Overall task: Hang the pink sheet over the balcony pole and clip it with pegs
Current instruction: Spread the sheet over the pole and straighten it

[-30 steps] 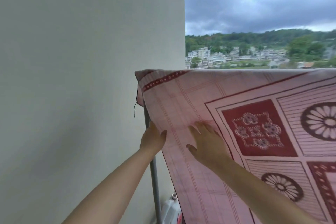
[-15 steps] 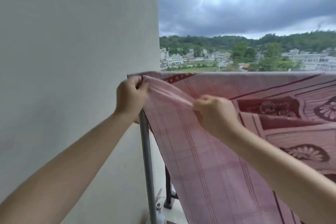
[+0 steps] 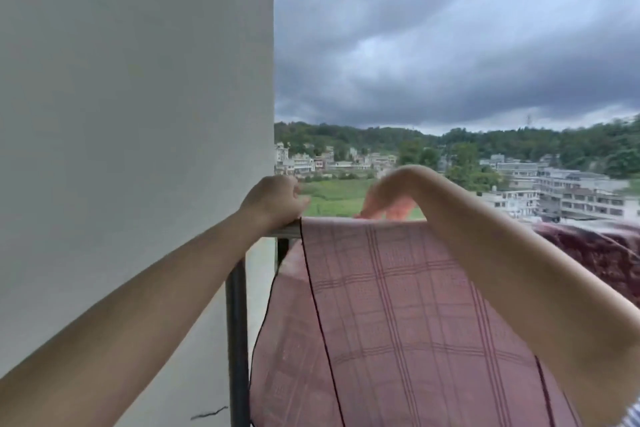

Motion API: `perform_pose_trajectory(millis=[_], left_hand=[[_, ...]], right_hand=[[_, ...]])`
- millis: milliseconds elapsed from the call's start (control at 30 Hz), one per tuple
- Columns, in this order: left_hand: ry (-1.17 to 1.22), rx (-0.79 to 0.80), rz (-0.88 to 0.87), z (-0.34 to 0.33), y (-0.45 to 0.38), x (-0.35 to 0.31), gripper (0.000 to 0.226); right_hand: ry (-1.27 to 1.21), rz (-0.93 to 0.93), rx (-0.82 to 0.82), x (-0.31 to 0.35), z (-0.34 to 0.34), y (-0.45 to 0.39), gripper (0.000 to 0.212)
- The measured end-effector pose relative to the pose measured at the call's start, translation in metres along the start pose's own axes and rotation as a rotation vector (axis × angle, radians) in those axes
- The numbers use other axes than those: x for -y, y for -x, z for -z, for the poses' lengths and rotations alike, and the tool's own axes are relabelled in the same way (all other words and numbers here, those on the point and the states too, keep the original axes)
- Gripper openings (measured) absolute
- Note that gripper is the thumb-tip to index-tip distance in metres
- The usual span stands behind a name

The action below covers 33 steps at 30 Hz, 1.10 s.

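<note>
A: What could go wrong here?

B: The pink sheet (image 3: 398,305) lies over the balcony pole (image 3: 284,231) with no peg in sight. I judge a gust from that dark sky could drag it off the far side, since nothing clamps it yet.

A: Are the hands securing it?

B: Partly. The left hand (image 3: 275,199) sits at the pole's end beside the sheet's edge, fingers curled over the pole. The right hand (image 3: 381,201) reaches past the top; it is blurred, so I cannot tell whether its grip pinches the cloth beyond or lies spread.

A: And the sheet itself?

B: Pale pink with a woven check, a dark hem down its left edge, and a loose thread hanging. It bulges towards the camera below the pole, beside the white wall (image 3: 138,114).
</note>
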<state>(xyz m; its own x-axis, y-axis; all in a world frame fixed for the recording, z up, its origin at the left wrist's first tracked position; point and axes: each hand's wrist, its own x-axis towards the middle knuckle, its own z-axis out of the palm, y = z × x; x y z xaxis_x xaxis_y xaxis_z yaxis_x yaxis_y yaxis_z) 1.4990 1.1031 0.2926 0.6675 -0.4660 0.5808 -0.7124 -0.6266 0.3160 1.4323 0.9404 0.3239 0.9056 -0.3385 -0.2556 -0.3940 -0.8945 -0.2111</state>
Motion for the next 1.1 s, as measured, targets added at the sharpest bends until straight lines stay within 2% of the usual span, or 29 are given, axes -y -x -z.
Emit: perform_pose_trajectory(millis=[33, 200, 300, 367, 433, 500, 533, 600, 667, 767, 833, 867, 900, 967, 1000, 1100], left_hand=[[-0.013, -0.059, -0.045, -0.001, 0.010, -0.002, 0.023], [-0.119, -0.278, -0.262, -0.008, 0.055, -0.010, 0.025], [-0.180, -0.413, -0.257, -0.017, 0.083, -0.006, 0.023], [-0.140, -0.331, -0.119, -0.024, 0.095, -0.004, 0.031], [-0.010, -0.101, 0.016, -0.032, 0.100, -0.003, 0.036], [0.298, 0.099, 0.064, -0.041, 0.103, -0.002, 0.032], [0.477, 0.126, 0.075, -0.045, 0.104, -0.004, 0.025], [0.716, 0.048, 0.131, -0.046, 0.107, -0.007, 0.024], [0.780, -0.062, 0.155, -0.041, 0.105, -0.004, 0.031], [0.679, -0.249, 0.123, -0.015, 0.083, 0.000, 0.025], [0.579, -0.351, 0.102, 0.010, 0.051, -0.003, 0.019], [0.522, -0.393, 0.090, 0.021, 0.031, -0.005, 0.020], [0.457, -0.430, 0.089, 0.031, 0.011, -0.007, 0.020], [0.299, -0.448, 0.111, 0.041, -0.025, -0.013, 0.022], [0.197, -0.415, 0.121, 0.041, -0.037, -0.016, 0.023], [-0.141, -0.199, 0.113, 0.016, -0.045, -0.019, 0.025]], right_hand=[[0.053, 0.078, -0.020, 0.002, -0.002, 0.011, 0.045], [0.275, 0.493, -0.440, 0.001, -0.024, 0.052, 0.035], [0.358, 0.628, -0.664, -0.021, -0.049, 0.064, 0.031], [0.402, 0.690, -0.881, -0.035, -0.063, 0.065, 0.026], [0.423, 0.713, -1.116, -0.046, -0.074, 0.058, 0.020], [0.389, 0.733, -1.244, -0.050, -0.083, 0.051, 0.017], [0.363, 0.759, -1.267, -0.051, -0.084, 0.049, 0.016], [0.342, 0.806, -1.267, -0.051, -0.084, 0.049, 0.013], [0.394, 0.795, -1.253, -0.047, -0.082, 0.052, 0.012], [0.458, 0.642, -1.275, -0.022, -0.063, 0.054, 0.025], [0.448, 0.398, -1.227, 0.008, -0.033, 0.049, 0.021], [0.368, 0.271, -1.201, 0.022, -0.017, 0.045, 0.014], [0.270, 0.188, -1.181, 0.033, -0.001, 0.038, 0.016], [0.143, 0.120, -1.115, 0.045, 0.024, 0.021, 0.024], [0.170, 0.131, -1.004, 0.046, 0.027, 0.015, 0.026], [0.292, 0.188, -0.492, 0.040, 0.002, 0.016, 0.043]])
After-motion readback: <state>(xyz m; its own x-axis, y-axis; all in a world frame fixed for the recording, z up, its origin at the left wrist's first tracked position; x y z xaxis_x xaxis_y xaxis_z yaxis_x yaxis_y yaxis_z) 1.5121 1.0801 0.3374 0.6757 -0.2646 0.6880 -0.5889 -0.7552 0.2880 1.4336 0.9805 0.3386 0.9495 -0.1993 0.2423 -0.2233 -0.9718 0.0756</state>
